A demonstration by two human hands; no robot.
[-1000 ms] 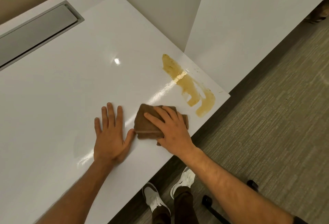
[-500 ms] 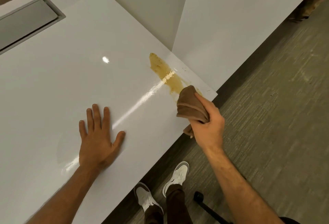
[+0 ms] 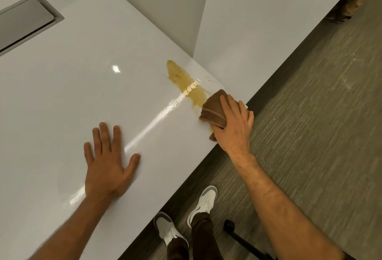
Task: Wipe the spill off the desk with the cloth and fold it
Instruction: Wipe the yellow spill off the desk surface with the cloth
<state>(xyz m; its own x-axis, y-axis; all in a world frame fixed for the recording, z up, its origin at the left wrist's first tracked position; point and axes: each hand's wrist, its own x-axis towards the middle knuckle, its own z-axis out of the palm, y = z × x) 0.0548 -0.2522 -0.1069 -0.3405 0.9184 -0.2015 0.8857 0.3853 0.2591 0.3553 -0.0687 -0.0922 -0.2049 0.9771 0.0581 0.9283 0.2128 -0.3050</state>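
One cloth (image 3: 214, 109), brown, folded thick with layered edges showing along its left side, one corner hanging down past the table's front edge. It is lying on the near end of the spill, close to the front right corner of the table (image 3: 62, 104).

One spill (image 3: 187, 83): a yellowish-tan streak, glossy, running diagonally from the rear toward the front edge; a ceiling light is glaring off its middle. Small specks are sitting beside it near the table's right edge. A thin smear of the same colour is showing just below the cloth.

Two hands. The right hand (image 3: 233, 127) is pressing down on the cloth, fingers spread over its top and curling around its right side, gripping it against the table. The left hand (image 3: 108, 164) is lying flat on the table, palm down, fingers splayed and loose, holding nothing, well apart from the cloth and the spill.

One grey recessed hatch (image 3: 26, 21) is sitting in the table's far left; its lid is down, contents hidden. One rounded grey divider panel (image 3: 165, 7) is standing behind the spill, with a second white surface (image 3: 258, 22) beyond it.

Below the table edge: two white shoes (image 3: 203, 203) on grey carpet (image 3: 310, 135), and one black chair leg with a caster (image 3: 229, 225).
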